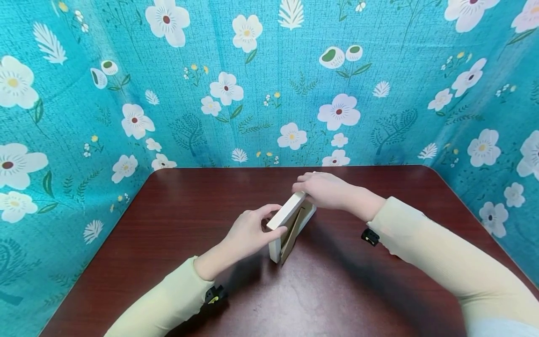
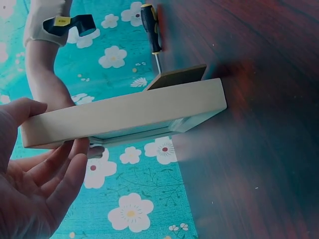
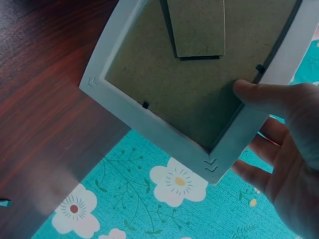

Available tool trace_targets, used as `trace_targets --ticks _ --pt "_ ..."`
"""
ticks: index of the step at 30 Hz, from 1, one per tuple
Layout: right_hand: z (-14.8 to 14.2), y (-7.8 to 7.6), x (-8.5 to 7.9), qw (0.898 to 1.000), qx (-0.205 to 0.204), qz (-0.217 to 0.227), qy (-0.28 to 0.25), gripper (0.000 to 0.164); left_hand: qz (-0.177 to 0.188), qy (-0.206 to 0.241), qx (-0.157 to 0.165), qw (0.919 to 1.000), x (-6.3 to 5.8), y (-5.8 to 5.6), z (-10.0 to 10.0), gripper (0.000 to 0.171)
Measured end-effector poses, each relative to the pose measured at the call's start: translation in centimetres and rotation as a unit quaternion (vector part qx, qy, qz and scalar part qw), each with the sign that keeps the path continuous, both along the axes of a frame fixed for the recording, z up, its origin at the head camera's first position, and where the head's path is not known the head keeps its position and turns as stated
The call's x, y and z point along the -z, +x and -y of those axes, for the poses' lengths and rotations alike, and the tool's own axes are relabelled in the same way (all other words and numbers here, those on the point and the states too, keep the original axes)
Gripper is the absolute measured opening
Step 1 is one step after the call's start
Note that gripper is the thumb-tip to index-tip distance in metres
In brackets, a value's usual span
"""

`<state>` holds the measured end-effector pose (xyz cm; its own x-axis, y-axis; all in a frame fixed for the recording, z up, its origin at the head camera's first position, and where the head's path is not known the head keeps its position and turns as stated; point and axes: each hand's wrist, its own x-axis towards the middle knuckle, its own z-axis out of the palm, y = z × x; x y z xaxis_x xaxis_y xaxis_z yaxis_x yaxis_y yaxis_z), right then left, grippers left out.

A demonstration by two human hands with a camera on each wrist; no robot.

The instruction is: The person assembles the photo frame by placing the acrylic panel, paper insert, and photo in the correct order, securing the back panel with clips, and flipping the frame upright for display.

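Note:
A white picture frame [image 1: 287, 211] stands tilted on the table, its brown backboard [image 3: 149, 64] towards me. The board's support leg [image 1: 292, 238] is swung out from the back and reaches down to the tabletop. With thumb and fingers on either side, my left hand [image 1: 248, 234] holds the frame's upper left corner. My right hand [image 1: 326, 189] grips the other upper end; in the right wrist view its thumb lies on the back and the fingers go behind the rim. Small dark tabs [image 3: 145, 105] sit along the board's edge. The frame's front is mostly hidden.
A screwdriver [image 2: 151, 27] with a black and yellow handle lies on the dark red-brown table [image 1: 202, 201], beyond the frame in the left wrist view. Behind the table hangs a turquoise flowered cloth [image 1: 261, 107]. A small black device [image 1: 370, 236] is on each wrist.

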<state>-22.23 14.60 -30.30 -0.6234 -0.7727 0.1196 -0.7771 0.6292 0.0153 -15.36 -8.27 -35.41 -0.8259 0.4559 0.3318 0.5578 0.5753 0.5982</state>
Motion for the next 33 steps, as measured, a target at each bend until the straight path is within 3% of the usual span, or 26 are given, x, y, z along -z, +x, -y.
trace_targets --ticks 9,15,20,24,29,33 --pt "-0.8 0.4 -0.2 1.000 -0.004 -0.024 0.007 0.026 -0.042 -0.034 -0.026 0.9982 0.2 0.3 0.5 0.040" --pt "-2.0 0.4 0.2 0.996 -0.021 -0.077 -0.037 0.025 0.019 0.028 -0.018 0.9993 0.5 -0.2 1.2 0.030" --pt "-3.0 0.4 0.7 0.990 -0.036 -0.086 -0.108 0.030 0.095 0.093 -0.025 0.9908 1.8 -2.3 2.3 0.019" --pt "-3.5 0.5 1.2 0.982 -0.053 -0.100 -0.150 0.035 0.189 0.135 -0.014 0.9726 3.1 -4.1 3.0 0.025" --pt "-4.0 0.8 1.7 0.966 -0.093 -0.129 -0.205 0.042 0.331 0.160 0.011 0.9298 4.5 -4.7 3.5 0.044" --pt "-4.2 1.0 2.1 0.954 -0.119 -0.132 -0.240 0.049 0.402 0.181 0.039 0.8966 5.2 -4.6 3.3 0.052"
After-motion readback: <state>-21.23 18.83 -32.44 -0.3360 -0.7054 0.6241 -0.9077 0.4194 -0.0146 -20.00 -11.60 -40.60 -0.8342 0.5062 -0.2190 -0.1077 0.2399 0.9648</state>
